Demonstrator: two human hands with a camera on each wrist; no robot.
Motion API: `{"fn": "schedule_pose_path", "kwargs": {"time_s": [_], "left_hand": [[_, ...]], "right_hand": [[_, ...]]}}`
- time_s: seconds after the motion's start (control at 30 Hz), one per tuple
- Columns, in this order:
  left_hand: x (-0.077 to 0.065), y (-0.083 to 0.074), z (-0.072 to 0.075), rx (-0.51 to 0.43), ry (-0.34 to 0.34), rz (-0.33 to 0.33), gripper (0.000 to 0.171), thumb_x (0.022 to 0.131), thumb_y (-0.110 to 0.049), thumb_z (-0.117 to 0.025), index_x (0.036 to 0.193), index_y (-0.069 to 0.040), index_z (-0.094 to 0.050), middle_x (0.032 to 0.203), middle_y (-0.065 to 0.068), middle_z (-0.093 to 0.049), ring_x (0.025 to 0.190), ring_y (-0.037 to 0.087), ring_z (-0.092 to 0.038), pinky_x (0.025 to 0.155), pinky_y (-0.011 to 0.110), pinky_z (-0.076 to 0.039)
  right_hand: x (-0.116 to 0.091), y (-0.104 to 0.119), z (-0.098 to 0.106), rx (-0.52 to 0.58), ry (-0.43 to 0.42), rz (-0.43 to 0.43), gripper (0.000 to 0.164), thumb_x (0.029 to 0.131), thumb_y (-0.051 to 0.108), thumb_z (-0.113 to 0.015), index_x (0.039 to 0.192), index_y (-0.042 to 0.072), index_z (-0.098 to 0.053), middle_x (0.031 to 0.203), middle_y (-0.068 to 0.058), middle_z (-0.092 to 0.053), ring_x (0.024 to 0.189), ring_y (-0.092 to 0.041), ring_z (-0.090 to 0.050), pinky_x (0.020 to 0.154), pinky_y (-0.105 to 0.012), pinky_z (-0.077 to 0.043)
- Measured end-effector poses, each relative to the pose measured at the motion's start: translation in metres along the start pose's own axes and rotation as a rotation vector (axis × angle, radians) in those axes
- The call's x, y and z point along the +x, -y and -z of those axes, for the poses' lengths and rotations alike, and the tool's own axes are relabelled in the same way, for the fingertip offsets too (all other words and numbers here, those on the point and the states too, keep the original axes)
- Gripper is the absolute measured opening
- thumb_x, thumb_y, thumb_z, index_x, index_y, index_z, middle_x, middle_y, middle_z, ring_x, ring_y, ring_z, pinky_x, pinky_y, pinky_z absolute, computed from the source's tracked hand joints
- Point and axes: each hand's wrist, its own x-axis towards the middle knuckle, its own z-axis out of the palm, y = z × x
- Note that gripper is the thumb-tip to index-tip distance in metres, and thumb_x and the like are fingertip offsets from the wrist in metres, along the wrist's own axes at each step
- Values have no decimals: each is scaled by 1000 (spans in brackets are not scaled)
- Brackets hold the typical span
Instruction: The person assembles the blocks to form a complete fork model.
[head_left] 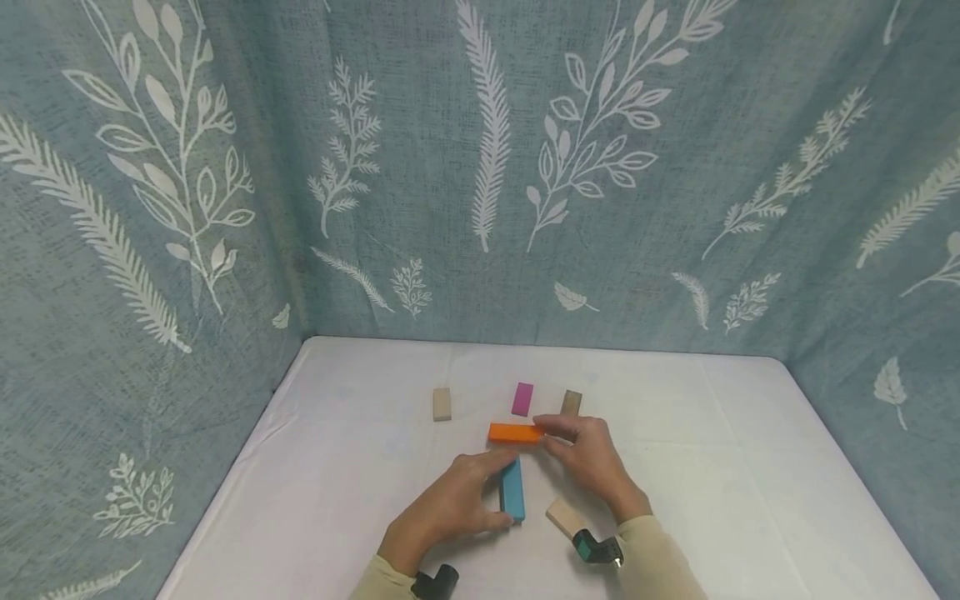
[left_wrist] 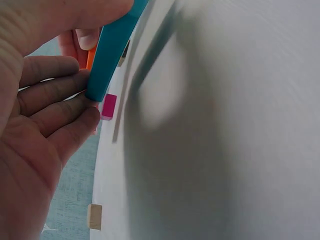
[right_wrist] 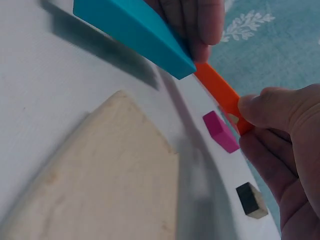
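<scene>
My left hand holds a blue wooden block by its two ends, thumb at the near end and fingertips at the far end. In the left wrist view the blue block is off the tabletop, its shadow falling apart from it. My right hand pinches the right end of an orange block between thumb and fingers. The right wrist view has this orange block just past the blue block's far end; whether they touch I cannot tell. Near the right wrist lies a plain wooden block.
Toward the back of the white-covered table lie a plain wooden block, a magenta block and a brownish block, partly behind the right hand. A patterned blue-green curtain surrounds the table's back and sides.
</scene>
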Motion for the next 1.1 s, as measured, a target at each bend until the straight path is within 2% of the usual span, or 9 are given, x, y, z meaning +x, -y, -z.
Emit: {"fn": "schedule_pose_path", "kwargs": {"time_s": [0.37, 0.5, 0.67, 0.83, 0.93, 1.1], "left_hand": [[-5, 4, -6, -17, 44, 42, 87, 82, -25, -97, 158, -11, -58, 162, 3, -61, 150, 26, -58, 124, 50, -49], [-6, 6, -7, 6, 46, 30, 87, 82, -24, -97, 158, -10, -58, 163, 3, -60, 150, 26, -59, 124, 49, -48], [-7, 6, -7, 21, 43, 19, 87, 84, -23, -96, 160, -11, -56, 165, 3, -58, 152, 27, -57, 125, 49, -47], [-10, 4, -6, 28, 57, 49, 89, 85, -24, -95, 163, -14, -53, 169, 3, -53, 157, 29, -50, 127, 50, -45], [-15, 4, -6, 20, 50, 55, 85, 87, -21, -93, 162, -15, -54, 169, 1, -54, 158, 27, -49, 127, 50, -45], [-20, 4, -9, 35, 26, 21, 69, 91, -16, -87, 155, -16, -62, 165, 2, -58, 154, 26, -54, 125, 51, -47]], "right_hand": [[-6, -5, -8, 8, 38, -73, 34, 96, 10, -84, 129, 17, -82, 130, 3, -81, 130, -26, -73, 115, -51, -57], [-6, -7, -10, -5, 60, -92, 34, 97, 10, -83, 129, 19, -82, 130, 3, -81, 131, -26, -73, 115, -51, -57], [-6, -8, -10, -30, 70, -89, 36, 97, 8, -83, 131, 20, -81, 131, 4, -80, 132, -26, -72, 116, -51, -57], [-5, -7, -11, -50, 66, -89, 38, 96, 8, -83, 132, 21, -81, 132, 5, -80, 133, -26, -72, 117, -52, -55], [-6, -7, -11, -58, 62, -87, 38, 96, 7, -82, 131, 20, -81, 132, 5, -80, 134, -27, -71, 118, -53, -55], [-5, -8, -11, -63, 61, -71, 37, 96, 6, -82, 131, 20, -81, 131, 6, -80, 135, -26, -71, 118, -52, -54]]}}
